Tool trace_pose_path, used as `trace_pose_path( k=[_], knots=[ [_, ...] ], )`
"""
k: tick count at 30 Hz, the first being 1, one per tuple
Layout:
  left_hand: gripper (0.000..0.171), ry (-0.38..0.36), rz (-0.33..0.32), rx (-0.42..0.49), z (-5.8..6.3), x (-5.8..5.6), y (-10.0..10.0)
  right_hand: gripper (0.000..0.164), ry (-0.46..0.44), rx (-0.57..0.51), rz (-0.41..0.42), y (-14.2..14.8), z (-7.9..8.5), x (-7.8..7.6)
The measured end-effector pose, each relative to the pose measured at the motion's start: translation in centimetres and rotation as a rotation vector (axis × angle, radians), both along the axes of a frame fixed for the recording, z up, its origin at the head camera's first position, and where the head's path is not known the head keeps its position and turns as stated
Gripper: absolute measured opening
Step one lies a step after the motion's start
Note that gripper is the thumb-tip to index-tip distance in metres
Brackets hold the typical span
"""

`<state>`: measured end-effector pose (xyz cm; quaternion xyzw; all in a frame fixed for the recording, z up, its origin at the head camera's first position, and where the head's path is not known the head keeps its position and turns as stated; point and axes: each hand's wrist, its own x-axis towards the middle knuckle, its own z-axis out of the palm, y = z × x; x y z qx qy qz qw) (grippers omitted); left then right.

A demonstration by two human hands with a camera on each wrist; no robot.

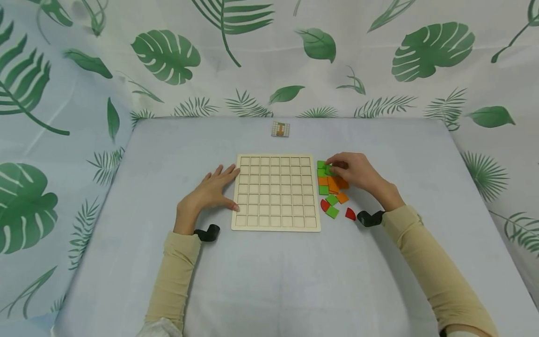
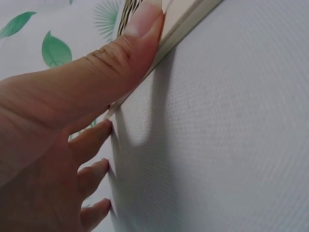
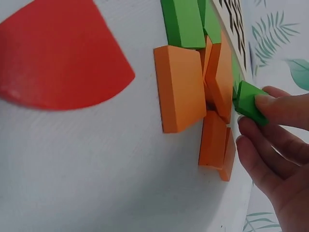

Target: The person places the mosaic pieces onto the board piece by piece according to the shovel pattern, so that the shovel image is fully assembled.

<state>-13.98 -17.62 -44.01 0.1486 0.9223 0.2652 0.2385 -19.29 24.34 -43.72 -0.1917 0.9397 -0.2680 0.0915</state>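
A pale wooden board (image 1: 275, 189) with a grid of square recesses lies flat on the table. My left hand (image 1: 208, 189) is spread along its left side, the thumb (image 2: 142, 21) at the edge and the fingers extended. On the board's right, my right hand (image 1: 358, 171) pinches a green square tile (image 3: 247, 99) between thumb and fingers, close over a pile of tiles. That pile holds green tiles (image 3: 183, 24) and orange tiles (image 3: 186, 89), some overlapping. Nearer me, a red quarter-circle piece (image 1: 350, 214) lies apart, and another red piece (image 1: 324, 205) is beside a green tile.
Behind the board lies a small card (image 1: 280, 129) with a gridded orange figure. A pale cloth (image 1: 269, 276) covers the table. Leaf-patterned fabric (image 1: 252, 70) hangs at the back and sides. Black wrist cameras (image 1: 370, 218) stick out beside both wrists.
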Motion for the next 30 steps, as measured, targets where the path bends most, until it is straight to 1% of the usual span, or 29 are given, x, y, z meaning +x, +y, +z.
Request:
trace_pose_path(
  k=[7, 15, 20, 24, 27, 30],
  knots=[
    [0.118, -0.008, 0.000, -0.013, 0.0, 0.0, 0.0, 0.025, -0.020, -0.016, -0.018, -0.5, 0.2, -0.2],
    [0.119, -0.016, 0.007, -0.009, 0.2, 0.0, 0.0, 0.026, -0.043, -0.052, -0.012, -1.6, 0.5, -0.6],
    [0.118, -0.003, -0.003, -0.011, 0.5, -0.5, -0.1, 0.030, -0.071, -0.055, -0.007, -2.3, 0.8, -1.4],
    [0.117, 0.017, -0.002, 0.000, 0.6, -0.7, 0.0, 0.032, -0.074, -0.055, -0.001, -2.9, 0.9, -1.9],
    [0.117, 0.014, -0.015, -0.008, 0.4, -0.6, 0.0, 0.033, -0.089, -0.048, 0.006, -3.5, 0.9, -2.0],
    [0.118, 0.006, -0.018, -0.015, 0.4, -0.5, 0.0, 0.033, -0.081, -0.044, 0.018, -4.1, 1.0, -2.3]
  ],
)
